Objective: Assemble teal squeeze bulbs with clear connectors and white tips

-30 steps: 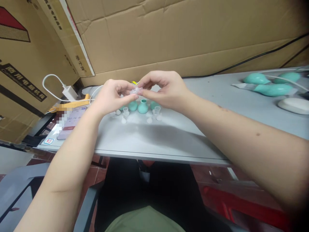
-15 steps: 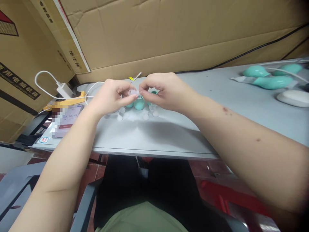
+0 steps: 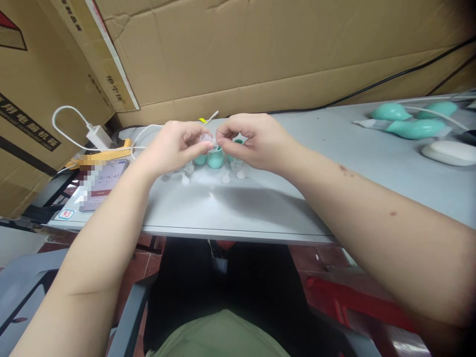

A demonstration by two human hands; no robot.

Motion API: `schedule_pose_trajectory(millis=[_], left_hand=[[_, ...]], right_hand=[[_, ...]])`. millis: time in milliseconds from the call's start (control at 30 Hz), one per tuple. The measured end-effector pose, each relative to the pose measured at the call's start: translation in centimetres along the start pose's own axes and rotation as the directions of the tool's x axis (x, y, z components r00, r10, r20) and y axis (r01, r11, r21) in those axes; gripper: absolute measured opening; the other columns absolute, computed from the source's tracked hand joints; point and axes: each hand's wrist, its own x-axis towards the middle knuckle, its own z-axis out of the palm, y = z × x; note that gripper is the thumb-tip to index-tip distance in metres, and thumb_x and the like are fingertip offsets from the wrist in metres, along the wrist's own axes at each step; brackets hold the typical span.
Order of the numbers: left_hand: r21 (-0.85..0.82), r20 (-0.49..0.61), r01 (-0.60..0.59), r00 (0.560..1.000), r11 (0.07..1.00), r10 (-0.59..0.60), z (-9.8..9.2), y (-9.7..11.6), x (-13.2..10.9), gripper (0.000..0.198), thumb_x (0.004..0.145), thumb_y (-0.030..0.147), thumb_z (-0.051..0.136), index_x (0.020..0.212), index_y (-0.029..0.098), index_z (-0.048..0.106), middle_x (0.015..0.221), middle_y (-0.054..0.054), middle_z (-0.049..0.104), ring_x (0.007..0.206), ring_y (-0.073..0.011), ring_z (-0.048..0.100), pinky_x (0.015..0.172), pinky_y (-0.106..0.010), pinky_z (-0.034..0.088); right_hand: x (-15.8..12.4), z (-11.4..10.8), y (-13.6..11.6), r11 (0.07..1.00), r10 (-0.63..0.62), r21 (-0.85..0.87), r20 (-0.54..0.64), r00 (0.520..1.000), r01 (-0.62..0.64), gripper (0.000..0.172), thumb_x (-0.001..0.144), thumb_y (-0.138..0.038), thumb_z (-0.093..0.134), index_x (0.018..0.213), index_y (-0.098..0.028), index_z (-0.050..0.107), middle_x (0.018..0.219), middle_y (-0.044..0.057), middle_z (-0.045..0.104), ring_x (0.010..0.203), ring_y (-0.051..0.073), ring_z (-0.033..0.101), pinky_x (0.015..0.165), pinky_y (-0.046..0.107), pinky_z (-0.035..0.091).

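My left hand (image 3: 176,144) pinches a small translucent plastic piece (image 3: 206,140) between thumb and fingers. Close beside it, the thumb and forefinger of my right hand (image 3: 253,141) are drawn together at the right side of that piece; what they grip is too small to make out. Directly below the fingertips stands a mint-green rounded container (image 3: 215,157) with an open top. Further mint-green containers flank it, partly covered by my hands. Small translucent white pieces, including a round-ended one (image 3: 225,177), lie on the table in front of them.
On the grey table (image 3: 238,213), a phone (image 3: 102,186) and a yellow power strip (image 3: 111,151) with a white charger (image 3: 98,137) are at the left. Mint-green bulb shapes (image 3: 420,128) and a white mouse (image 3: 449,151) lie at the right. Cardboard (image 3: 260,54) stands behind.
Both hands stay together over the green container with only slight finger movement. The translucent piece remains in my left fingers; the view has shifted a little.
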Motion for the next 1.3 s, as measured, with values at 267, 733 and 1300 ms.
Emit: schedule_pose_trajectory(millis=[267,733,1300], left_hand=[[-0.029,0.001,0.005,1.0,1.0,-0.005,0.1,0.1,0.1,0.028,0.103,0.05,0.082,0.104,0.022,0.084,0.084,-0.005,0.077,0.079,-0.0217,0.066,0.077,-0.037,0.055],[-0.044,0.02,-0.019,1.0,0.999,0.02,0.2,0.0,0.1,0.019,0.105,0.039,0.085,0.103,0.02,0.086,0.084,-0.004,0.077,0.077,-0.0203,0.066,0.075,-0.036,0.052],[-0.101,0.004,-0.1,0.995,0.99,0.101,0.3,-0.6,0.2,0.013,0.105,0.033,0.083,0.099,0.021,0.084,0.08,-0.001,0.072,0.071,-0.0175,0.06,0.069,-0.035,0.046]], right_hand=[[0.2,0.0,-0.2,0.996,0.037,0.085,0.04,0.999,-0.04,0.021,0.114,-0.036,0.072,0.096,-0.027,0.069,0.094,0.004,0.078,0.088,0.023,0.07,0.086,0.039,0.056],[0.2,0.0,-0.1,1.0,0.0,-0.029,0.101,0.995,0.003,0.022,0.117,-0.032,0.062,0.096,-0.027,0.058,0.088,0.001,0.069,0.084,0.02,0.061,0.079,0.035,0.046],[0.4,1.0,1.1,0.986,-0.056,0.157,-0.012,0.998,0.057,0.021,0.113,-0.023,0.074,0.097,-0.028,0.061,0.086,-0.001,0.072,0.077,0.018,0.061,0.072,0.034,0.052]])
